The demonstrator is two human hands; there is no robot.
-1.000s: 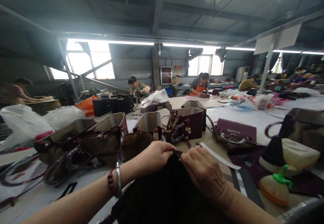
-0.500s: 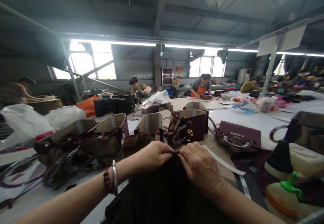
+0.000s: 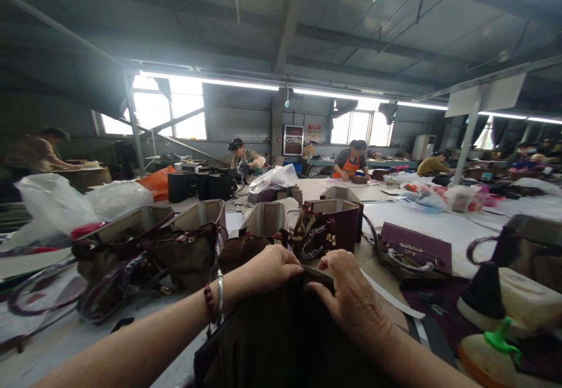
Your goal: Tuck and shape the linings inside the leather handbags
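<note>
A dark brown handbag (image 3: 281, 335) stands in front of me on the work table, its far top edge under my fingers. My left hand (image 3: 270, 268), with a bead bracelet and a metal bangle on the wrist, is closed in a pinch on that edge. My right hand (image 3: 351, 294) pinches the same edge just to the right, thumb and fingers pressed together on it. Just beyond my hands stand several unfinished handbags, brown ones (image 3: 175, 247) at the left and a maroon one (image 3: 329, 224) in the middle.
A flat maroon bag (image 3: 415, 247) lies to the right. An orange squeeze bottle with a green cap (image 3: 492, 353) and a black-topped container (image 3: 483, 288) stand at the right. White plastic bags (image 3: 57, 206) sit at the left. Several other people work at tables farther back.
The view has tilted up a little. My hands have moved slightly apart along the bag's top edge, and my right hand sits a bit lower and farther right.
</note>
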